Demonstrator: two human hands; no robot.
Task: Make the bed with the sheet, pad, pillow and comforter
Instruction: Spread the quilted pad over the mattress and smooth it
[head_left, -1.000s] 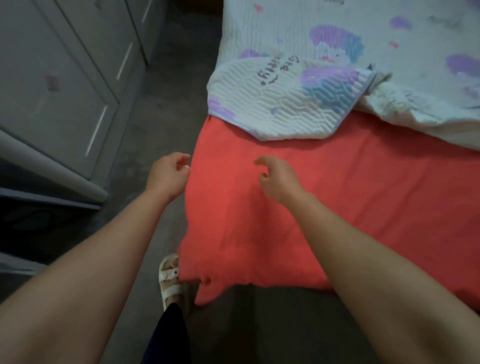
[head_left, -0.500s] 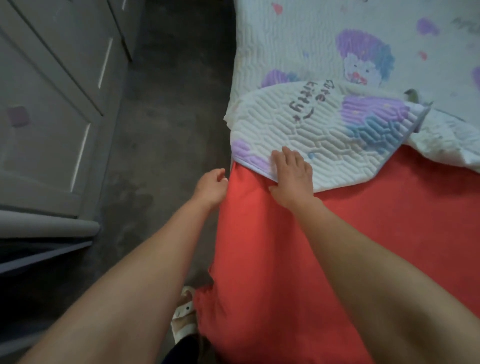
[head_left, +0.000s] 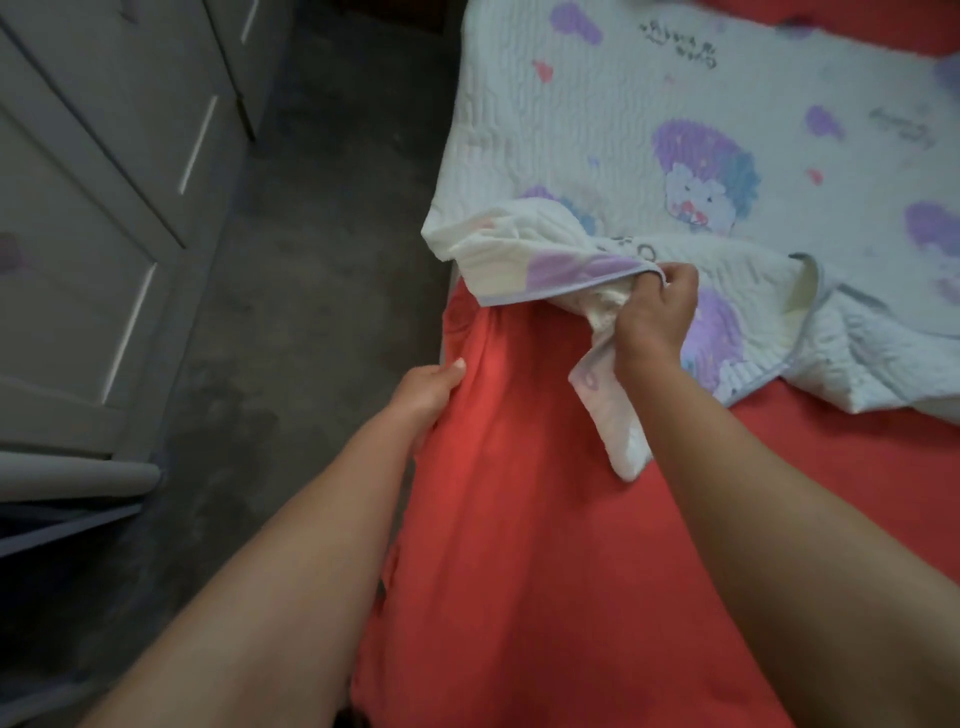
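Our right hand (head_left: 654, 317), flat on the pad (head_left: 597, 130) a moment ago, now clutches its folded-back corner, bunched and lifted, near the bed's (head_left: 450, 278) left edge. Our left hand (head_left: 426, 389) pinches the red sheet (head_left: 519, 519) there. Unfolding that corner looks next.

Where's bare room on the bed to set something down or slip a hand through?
Free: the red bed sheet between the forearms, and its strip at far right below the white quilted pad with purple prints. Crowded: the pad's bunched corner gripped by the right hand; the left hand holds the sheet's edge.
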